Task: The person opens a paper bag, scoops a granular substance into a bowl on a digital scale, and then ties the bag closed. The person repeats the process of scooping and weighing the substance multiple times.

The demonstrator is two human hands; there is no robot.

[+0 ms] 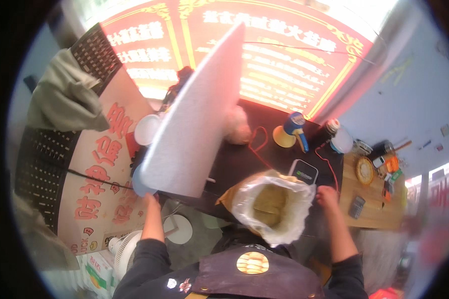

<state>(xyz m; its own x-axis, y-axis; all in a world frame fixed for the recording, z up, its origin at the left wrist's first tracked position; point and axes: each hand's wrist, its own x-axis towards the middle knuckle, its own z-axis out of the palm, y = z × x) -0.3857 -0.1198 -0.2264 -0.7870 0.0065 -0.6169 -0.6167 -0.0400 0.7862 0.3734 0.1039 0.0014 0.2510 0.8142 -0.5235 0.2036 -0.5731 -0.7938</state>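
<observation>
A large pale grey sheet-like thing (192, 119) stands tilted over the dark table, blurred, so I cannot make out its exact kind. At its lower left end is a blue rounded part, and my left hand (152, 199) is closed there, its fingers mostly hidden. In front of me a brown paper sack (227, 197) gapes open, with a clear plastic liner (297, 212) folded out over its rim. Something yellowish-brown (270, 205) shows inside. My right hand (327, 196) is beside the liner's right edge, fingers curled; whether it grips the liner is unclear.
On the dark table (264, 157) are a blue and cream megaphone (287, 134), a phone (303, 172), a dark bottle (328, 130) and a red cable. A wooden table (356, 187) at right holds a calculator (356, 207) and a round basket. A white fan (126, 251) stands lower left.
</observation>
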